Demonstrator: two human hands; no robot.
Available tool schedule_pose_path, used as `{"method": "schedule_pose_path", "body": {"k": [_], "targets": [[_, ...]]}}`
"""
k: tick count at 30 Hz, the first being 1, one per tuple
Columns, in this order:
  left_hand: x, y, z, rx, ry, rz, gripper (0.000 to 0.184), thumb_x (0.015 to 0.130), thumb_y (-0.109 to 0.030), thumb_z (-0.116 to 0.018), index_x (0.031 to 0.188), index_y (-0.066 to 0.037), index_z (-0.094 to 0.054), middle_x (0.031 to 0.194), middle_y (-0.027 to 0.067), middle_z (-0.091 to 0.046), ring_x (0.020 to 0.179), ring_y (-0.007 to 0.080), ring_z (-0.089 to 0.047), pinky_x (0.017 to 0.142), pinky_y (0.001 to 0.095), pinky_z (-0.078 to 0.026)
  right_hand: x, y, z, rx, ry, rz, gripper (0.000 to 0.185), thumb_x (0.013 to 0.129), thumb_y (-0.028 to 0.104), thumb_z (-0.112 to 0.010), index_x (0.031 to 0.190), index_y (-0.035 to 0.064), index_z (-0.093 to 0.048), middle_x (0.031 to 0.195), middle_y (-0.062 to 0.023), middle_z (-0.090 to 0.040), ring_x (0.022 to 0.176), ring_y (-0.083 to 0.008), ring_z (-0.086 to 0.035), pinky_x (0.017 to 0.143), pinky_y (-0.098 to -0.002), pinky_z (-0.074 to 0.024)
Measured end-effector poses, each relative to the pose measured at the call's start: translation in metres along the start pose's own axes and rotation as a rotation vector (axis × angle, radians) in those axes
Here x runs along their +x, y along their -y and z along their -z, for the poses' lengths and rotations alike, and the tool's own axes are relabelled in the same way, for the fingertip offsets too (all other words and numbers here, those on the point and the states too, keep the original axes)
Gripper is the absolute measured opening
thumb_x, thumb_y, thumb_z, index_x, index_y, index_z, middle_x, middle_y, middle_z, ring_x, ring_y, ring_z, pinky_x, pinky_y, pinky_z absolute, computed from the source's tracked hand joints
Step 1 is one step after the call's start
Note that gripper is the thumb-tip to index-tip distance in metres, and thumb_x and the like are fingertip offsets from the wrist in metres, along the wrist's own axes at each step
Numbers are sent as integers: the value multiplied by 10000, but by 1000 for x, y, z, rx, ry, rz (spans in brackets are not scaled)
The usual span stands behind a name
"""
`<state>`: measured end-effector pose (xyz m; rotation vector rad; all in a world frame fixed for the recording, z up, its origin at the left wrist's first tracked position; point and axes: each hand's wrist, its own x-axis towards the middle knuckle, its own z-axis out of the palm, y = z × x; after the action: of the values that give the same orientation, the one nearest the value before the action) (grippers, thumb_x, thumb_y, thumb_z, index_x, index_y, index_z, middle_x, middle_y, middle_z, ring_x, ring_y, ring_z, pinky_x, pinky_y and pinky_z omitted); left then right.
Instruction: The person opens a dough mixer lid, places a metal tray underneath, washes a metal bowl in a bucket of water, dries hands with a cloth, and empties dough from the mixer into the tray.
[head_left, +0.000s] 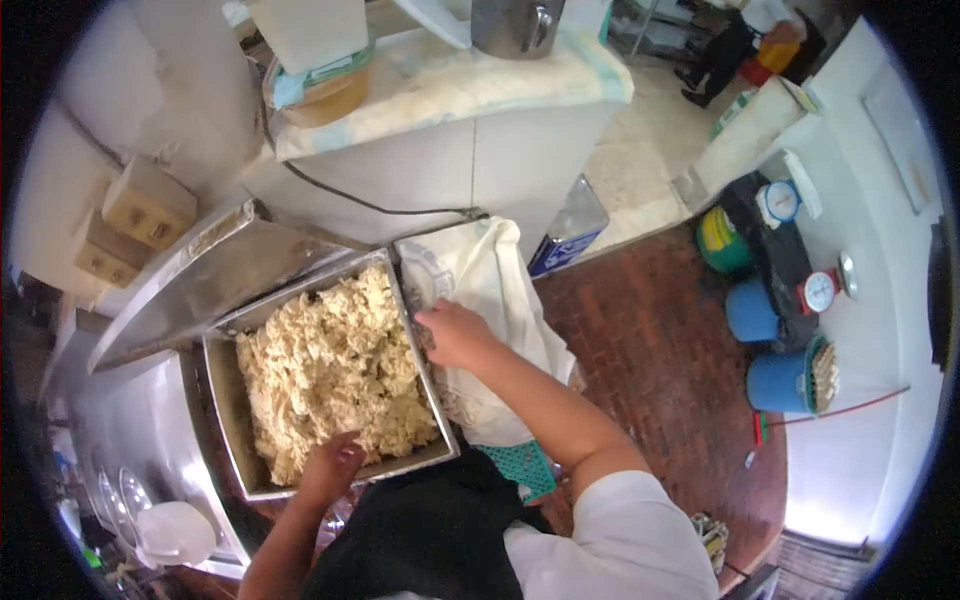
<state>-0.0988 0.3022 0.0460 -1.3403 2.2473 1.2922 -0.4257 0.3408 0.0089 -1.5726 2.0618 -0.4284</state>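
A deep rectangular metal bin (222,400) holds a large heap of pale, crumbly dough (335,370). My left hand (335,465) is at the heap's near edge, fingers bent and somewhat apart, with nothing visible in them. Just beyond the bin's right wall, my right hand (455,335) is closed at the white cloth sack (490,265); its fingertips are partly hidden, and I cannot make out what they hold. The sack hangs beside the bin, above a green plastic crate (522,470).
A curved metal panel (235,270) rises behind the bin, near a steel surface (150,410). Ahead stands a cloth-covered counter (450,85) with containers. Blue buckets (775,382) and scales (818,292) line the right wall. Another person (735,50) is at the far upper right.
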Motion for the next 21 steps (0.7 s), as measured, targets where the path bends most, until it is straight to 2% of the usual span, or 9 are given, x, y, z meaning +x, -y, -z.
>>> {"method": "schedule_pose_path", "body": {"k": [6, 12, 15, 18, 21], "targets": [[0, 15, -8, -95, -23, 29, 418, 849, -293, -643, 1211, -89, -603, 973, 107, -704, 870, 242, -691, 763, 362, -537, 6, 9, -7, -59, -1, 9, 413, 664, 109, -692, 1061, 68, -584, 1092, -156, -542, 1033, -350, -558, 851, -445, -472], [-1, 14, -7, -63, -14, 63, 444, 843, -296, -652, 1228, -84, -588, 995, 120, -697, 888, 255, -684, 792, 365, -526, 11, 3, -22, -51, -120, 45, 249, 692, 68, -654, 935, 70, -603, 1036, -145, -549, 975, -348, -562, 822, -447, -458], [-1, 17, -7, -50, -18, 37, 447, 847, -295, -650, 1231, -75, -581, 998, 126, -695, 891, 252, -682, 789, 364, -526, 11, -1, -27, -28, -206, 73, 142, 694, 59, -643, 835, 66, -625, 990, -141, -567, 958, -353, -563, 815, -450, -458], [-1, 22, -8, -59, -28, 31, 436, 850, -286, -649, 1222, -66, -584, 988, 132, -694, 878, 250, -681, 781, 363, -526, 17, -6, -40, -56, -178, 33, 116, 683, 92, -662, 798, 79, -667, 1014, -129, -581, 1031, -330, -553, 868, -449, -445], [-2, 16, -4, -57, -30, 49, 431, 854, -268, -646, 1226, -61, -580, 981, 134, -696, 872, 248, -684, 778, 360, -528, 13, -12, -43, 34, -274, 63, 107, 693, 119, -668, 793, 83, -678, 974, -115, -594, 988, -302, -577, 827, -436, -469]]}}
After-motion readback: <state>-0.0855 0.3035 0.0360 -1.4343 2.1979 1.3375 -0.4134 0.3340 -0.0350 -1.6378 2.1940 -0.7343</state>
